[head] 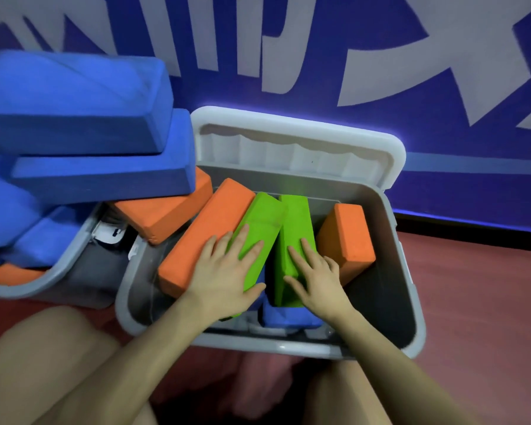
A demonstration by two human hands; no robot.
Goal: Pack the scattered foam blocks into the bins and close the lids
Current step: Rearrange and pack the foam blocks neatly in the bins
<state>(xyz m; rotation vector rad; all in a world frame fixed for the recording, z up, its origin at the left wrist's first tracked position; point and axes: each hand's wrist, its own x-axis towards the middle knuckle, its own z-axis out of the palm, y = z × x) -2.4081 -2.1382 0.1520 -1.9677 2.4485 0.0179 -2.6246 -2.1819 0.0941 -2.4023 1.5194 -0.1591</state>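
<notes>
Your left hand [227,271] lies flat with straight fingers across the left green block [259,231] and the long orange block [203,237], and your right hand [314,279] presses flat on the right green block [295,237]; neither grasps anything, likely so you can push the leaning blocks down into the near bin [411,302] below its rim. Its lid [298,139] stands open at the far side. A blue block [285,315] beneath is mostly hidden, and the overfull left bin [59,277] is cut off.

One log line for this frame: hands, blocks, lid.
left hand flat on green foam block | right hand flat on second green block | grey plastic bin lid open
</notes>
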